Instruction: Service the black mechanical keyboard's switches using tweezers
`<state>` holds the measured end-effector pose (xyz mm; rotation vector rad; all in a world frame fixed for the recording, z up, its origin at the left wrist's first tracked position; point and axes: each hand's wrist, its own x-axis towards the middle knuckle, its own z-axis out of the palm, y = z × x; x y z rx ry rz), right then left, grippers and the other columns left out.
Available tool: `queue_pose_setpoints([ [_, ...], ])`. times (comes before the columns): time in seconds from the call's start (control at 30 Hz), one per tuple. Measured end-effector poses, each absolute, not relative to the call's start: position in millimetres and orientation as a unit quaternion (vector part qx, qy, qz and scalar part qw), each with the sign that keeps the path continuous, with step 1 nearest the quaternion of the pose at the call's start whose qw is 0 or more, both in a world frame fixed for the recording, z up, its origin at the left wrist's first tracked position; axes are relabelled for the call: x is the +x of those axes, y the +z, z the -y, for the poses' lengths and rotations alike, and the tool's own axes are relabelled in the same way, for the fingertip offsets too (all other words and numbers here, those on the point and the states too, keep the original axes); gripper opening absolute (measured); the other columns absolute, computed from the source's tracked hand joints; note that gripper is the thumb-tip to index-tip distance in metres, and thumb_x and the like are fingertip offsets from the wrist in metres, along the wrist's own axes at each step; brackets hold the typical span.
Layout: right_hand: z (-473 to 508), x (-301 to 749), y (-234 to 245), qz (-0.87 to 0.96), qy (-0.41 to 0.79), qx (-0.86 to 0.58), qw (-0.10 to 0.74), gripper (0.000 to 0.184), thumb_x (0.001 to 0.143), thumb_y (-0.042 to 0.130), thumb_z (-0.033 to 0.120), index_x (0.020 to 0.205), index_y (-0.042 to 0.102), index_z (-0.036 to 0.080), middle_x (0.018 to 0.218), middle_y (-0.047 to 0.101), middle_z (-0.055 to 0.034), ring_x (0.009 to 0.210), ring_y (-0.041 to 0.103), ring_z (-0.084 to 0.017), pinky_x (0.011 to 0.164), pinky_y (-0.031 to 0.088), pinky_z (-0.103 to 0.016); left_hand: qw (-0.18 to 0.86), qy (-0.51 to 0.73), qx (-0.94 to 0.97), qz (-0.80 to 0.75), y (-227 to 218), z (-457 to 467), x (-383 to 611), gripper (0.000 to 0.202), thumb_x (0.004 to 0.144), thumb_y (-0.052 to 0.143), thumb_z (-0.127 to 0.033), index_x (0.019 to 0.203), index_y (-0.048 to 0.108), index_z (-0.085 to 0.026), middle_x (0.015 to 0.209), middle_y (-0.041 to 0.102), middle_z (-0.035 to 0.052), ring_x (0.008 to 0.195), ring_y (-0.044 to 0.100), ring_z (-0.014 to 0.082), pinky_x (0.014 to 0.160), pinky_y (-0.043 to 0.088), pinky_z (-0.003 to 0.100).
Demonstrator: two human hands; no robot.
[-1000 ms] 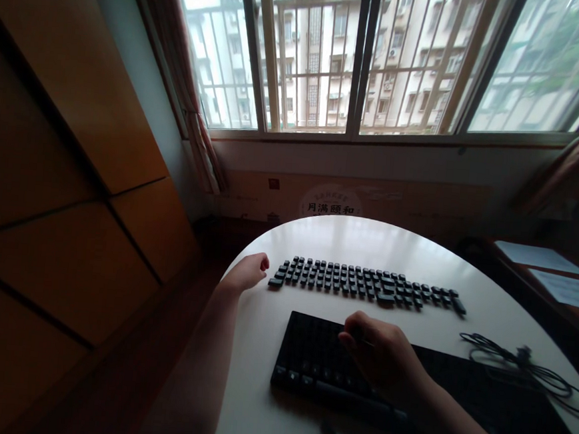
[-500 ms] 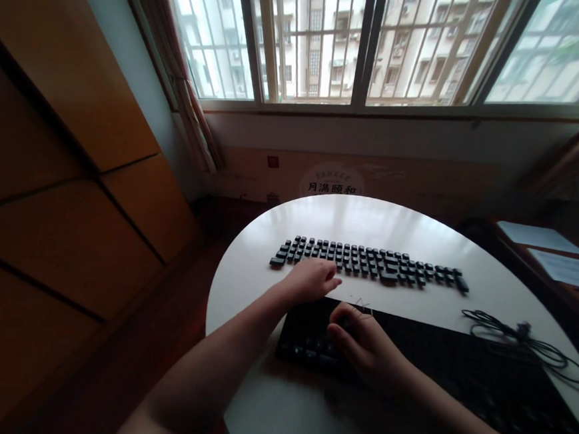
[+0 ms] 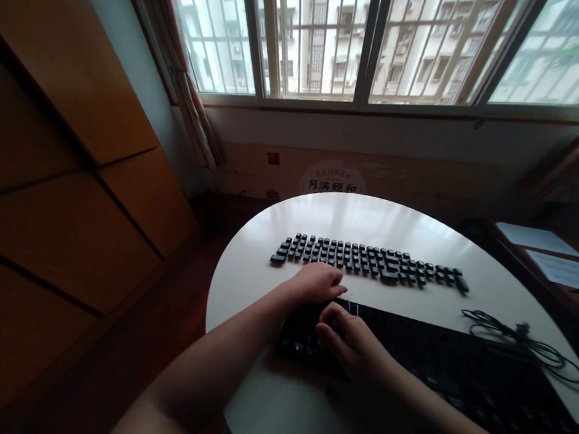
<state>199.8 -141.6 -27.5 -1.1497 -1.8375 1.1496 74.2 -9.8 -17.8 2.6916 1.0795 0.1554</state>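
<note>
The black keyboard (image 3: pixel 410 337) lies on a round-edged white table (image 3: pixel 370 213), right under the person's hands. A few keys show on its near left part, and more show at its right end, but much of it is too dark to see well.

The left hand (image 3: pixel 317 283) is by the far left edge of the keyboard. Its fingers are curled in — I can't tell if there is anything inside them.

The right hand (image 3: pixel 345 335) is over the left part of the keyboard, very near the left hand. Its fingers are bent and close together, holding a thin wire tool (image 3: pixel 353 308). Two thin, shiny bits of it poke up past the knuckles. What is under the fingers is hidden.

Past the far side of the keyboard, lots of loose black key caps (image 3: pixel 361 257) sit in rows — one bigger, tall one is at the right end. A black cable (image 3: pixel 520 339) lies in loops beyond the keyboard, toward its right end. Farther off to the right of the keyboard are some papers (image 3: pixel 538 238). A big window (image 3: pixel 369 49) is far behind it, and a brown cupboard (image 3: pixel 127 117) stands well to its left.
</note>
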Motion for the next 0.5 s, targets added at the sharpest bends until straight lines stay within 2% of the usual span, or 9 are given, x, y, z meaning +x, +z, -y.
queue_pose_setpoints([
  [0.1, 140.4, 199.0, -26.9, 0.715, 0.429, -0.451, 0.319, 0.013, 0.099, 0.050, 0.033, 0.093, 0.049, 0.021, 0.066, 0.055, 0.0031, 0.054, 0.046, -0.013, 0.052, 0.034, -0.022, 0.119, 0.051, 0.920, -0.369, -18.3, 9.2, 74.3, 0.028, 0.090, 0.063, -0.045, 0.077, 0.068, -0.021, 0.078, 0.070, 0.0028, 0.073, 0.062, 0.0191, 0.062, 0.038, 0.026],
  [0.27, 142.3, 198.6, -21.8, 0.790, 0.340, -0.438, 0.263, 0.012, 0.097, 0.053, 0.032, 0.091, 0.052, 0.021, 0.071, 0.059, 0.0010, 0.061, 0.051, -0.015, 0.059, 0.034, -0.025, 0.115, 0.050, 0.919, -0.374, -17.7, 9.6, 74.5, 0.029, 0.090, 0.062, -0.044, 0.075, 0.067, -0.020, 0.078, 0.070, 0.0033, 0.074, 0.062, 0.0198, 0.062, 0.038, 0.027],
  [0.5, 147.6, 188.3, -16.7, 0.826, 0.272, -0.441, 0.224, 0.010, 0.093, 0.059, 0.026, 0.087, 0.052, 0.022, 0.075, 0.065, -0.0003, 0.060, 0.053, -0.015, 0.057, 0.029, -0.024, 0.115, 0.046, 0.915, -0.383, -15.2, 11.1, 74.9, 0.028, 0.090, 0.062, -0.043, 0.075, 0.066, -0.020, 0.079, 0.070, 0.0032, 0.074, 0.062, 0.0195, 0.061, 0.037, 0.027],
])
